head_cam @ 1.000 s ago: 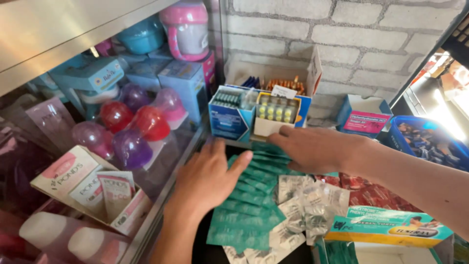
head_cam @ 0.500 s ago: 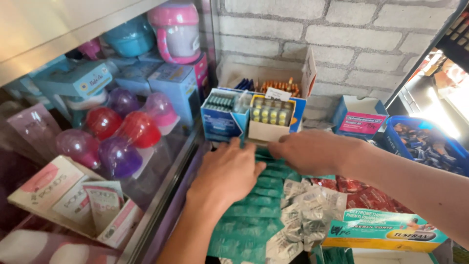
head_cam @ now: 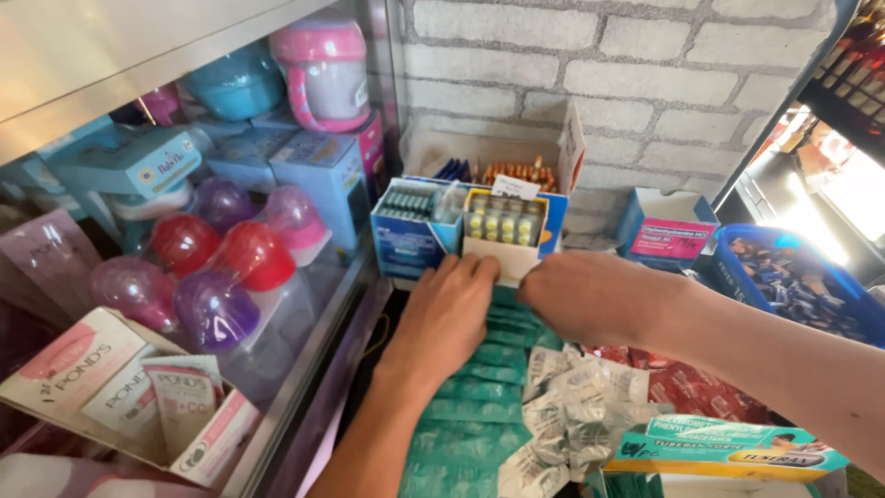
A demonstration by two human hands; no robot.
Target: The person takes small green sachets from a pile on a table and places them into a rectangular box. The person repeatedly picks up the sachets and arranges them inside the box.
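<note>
A white open box of yellow pill blisters [head_cam: 502, 231] stands at the back of the counter, against a blue box of green blisters [head_cam: 406, 226]. My left hand [head_cam: 447, 314] reaches up from below, its fingertips curled on the white box's front lower edge. My right hand [head_cam: 590, 295] comes in from the right as a closed fist at the same box's lower right corner; its fingers are hidden beneath it. Both forearms lie over rows of green sachet strips [head_cam: 470, 397].
At left, a glass display case [head_cam: 304, 369] holds coloured plastic baby cups [head_cam: 253, 254] and cream sachets. A pile of silver sachets [head_cam: 572, 415], red packets and a long teal box [head_cam: 728, 452] lie at the front right. A blue basket [head_cam: 737, 286] and a brick wall [head_cam: 599, 83] stand behind.
Both hands have left the green sachet strips and moved up and back to the white pill box. The view has drawn nearer to the boxes.
</note>
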